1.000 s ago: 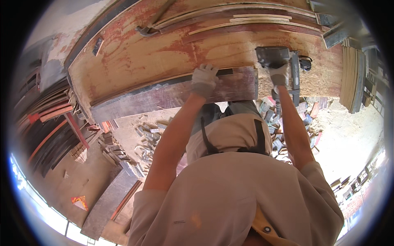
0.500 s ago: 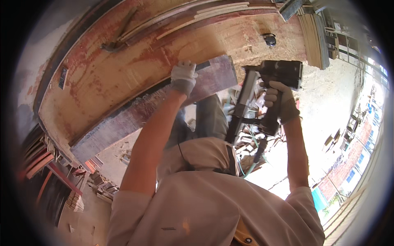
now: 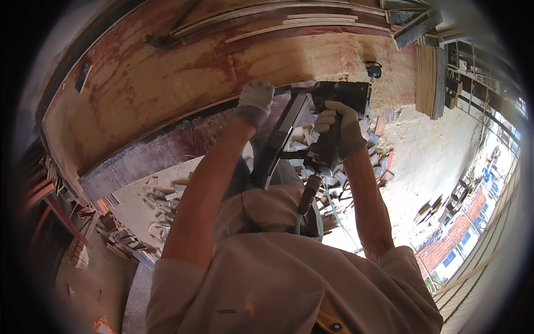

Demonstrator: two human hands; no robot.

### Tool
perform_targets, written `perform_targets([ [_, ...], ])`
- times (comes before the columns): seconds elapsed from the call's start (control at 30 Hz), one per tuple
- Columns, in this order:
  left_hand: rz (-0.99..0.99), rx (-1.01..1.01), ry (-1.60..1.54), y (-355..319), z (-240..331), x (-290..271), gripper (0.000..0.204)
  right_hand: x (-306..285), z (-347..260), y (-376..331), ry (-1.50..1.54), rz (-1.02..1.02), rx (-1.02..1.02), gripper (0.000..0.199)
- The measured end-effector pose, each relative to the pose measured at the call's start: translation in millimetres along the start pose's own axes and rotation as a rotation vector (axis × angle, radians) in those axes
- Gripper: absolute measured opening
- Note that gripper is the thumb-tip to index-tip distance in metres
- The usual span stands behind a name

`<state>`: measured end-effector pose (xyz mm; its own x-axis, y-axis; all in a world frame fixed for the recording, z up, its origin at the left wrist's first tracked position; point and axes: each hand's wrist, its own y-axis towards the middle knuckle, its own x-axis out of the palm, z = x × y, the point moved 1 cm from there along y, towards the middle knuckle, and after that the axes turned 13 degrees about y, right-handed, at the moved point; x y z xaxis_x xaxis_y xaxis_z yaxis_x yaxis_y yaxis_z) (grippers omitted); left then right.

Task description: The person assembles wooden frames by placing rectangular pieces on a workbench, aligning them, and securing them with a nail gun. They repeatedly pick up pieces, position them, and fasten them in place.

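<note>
My right hand [image 3: 341, 127], in a pale knit glove, is wrapped round the handle of a black nail gun [image 3: 282, 133]. The gun's long magazine slants down toward my body, and its top end lies against or just over the right end of a board [image 3: 150, 151]. That board is long, with a worn purplish-grey face and a dark edge, and it runs along the near side of the workbench. My left hand [image 3: 256, 100], gloved too, is closed over the board's far edge, just left of the gun. Its fingertips are partly hidden.
The brown-stained workbench [image 3: 167, 92] carries long thin wood strips [image 3: 311, 23] along its back and a small black object [image 3: 373, 69] at right. Stacked boards [image 3: 427, 78] stand at the right end. Wood offcuts [image 3: 167, 203] litter the floor. A thin air hose [image 3: 321, 220] trails below the gun.
My right hand has brought the nail gun leftward, from beside the board to its right end. My left hand keeps its place on the board, and the view has shifted slightly.
</note>
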<state>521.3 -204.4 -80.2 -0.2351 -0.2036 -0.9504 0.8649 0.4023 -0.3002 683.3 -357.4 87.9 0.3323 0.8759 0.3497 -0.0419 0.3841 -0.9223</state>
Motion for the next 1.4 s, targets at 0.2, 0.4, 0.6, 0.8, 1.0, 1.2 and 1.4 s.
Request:
perform_targets([
  [0.2,-0.057,0.007,0.005,2,6,-10,0.041,0,0,8,-0.01,0.072,-0.057,0.03],
  [0.4,0.02,-0.1,-0.08,-57,-41,-29,0.048,10,5,3,0.031,0.031,-0.109,0.03],
  [0.6,-0.029,-0.308,0.03,-154,-164,-13,0.045,12,31,-1,0.055,0.013,-0.024,0.034],
  [0.8,-0.124,-0.345,0.024,-151,-173,-5,0.043,24,68,14,-0.048,-0.047,-0.091,0.023],
  [1.0,-0.189,-0.385,-0.011,-147,-174,-14,0.04,36,76,13,-0.075,0.087,-0.109,0.022],
  [1.2,-0.203,-0.363,-0.03,-147,-174,-11,0.039,41,123,20,-0.053,0.015,-0.076,0.023],
  [1.4,-0.066,-0.252,-0.03,-157,-178,-11,0.04,54,154,21,-0.146,0.134,-0.192,0.025],
])
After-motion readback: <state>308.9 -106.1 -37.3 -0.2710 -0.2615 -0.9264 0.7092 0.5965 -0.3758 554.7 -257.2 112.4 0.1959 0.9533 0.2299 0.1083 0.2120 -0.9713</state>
